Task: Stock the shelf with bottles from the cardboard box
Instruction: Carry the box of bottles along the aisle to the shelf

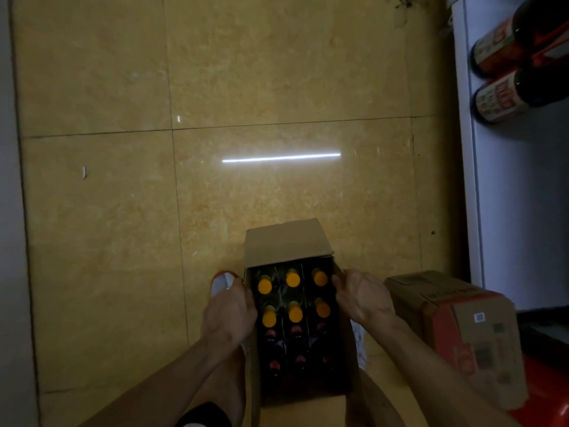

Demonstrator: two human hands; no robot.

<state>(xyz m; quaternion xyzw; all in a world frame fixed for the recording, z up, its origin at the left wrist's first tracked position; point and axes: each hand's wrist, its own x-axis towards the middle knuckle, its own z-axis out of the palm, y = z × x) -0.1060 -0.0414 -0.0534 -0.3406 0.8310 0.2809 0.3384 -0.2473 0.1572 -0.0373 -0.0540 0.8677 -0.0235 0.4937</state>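
An open cardboard box [286,241] stands low in the head view, between my feet. Inside it are several dark bottles with orange caps [293,278] at the far end and several with dark red caps [296,331] nearer me. My left hand [229,312] grips the box's left wall, fingers curled over the rim. My right hand [361,295] grips the right wall the same way. The white shelf [508,180] runs along the right edge, with two dark red-labelled bottles [498,97] standing on it at the top right.
A second, closed cardboard box [458,331] with a red band sits on the floor right of the open one, against the shelf base. Yellow floor tiles [215,87] stretch ahead. A grey wall [9,211] lines the left edge. My white shoe [220,283] shows beside the box.
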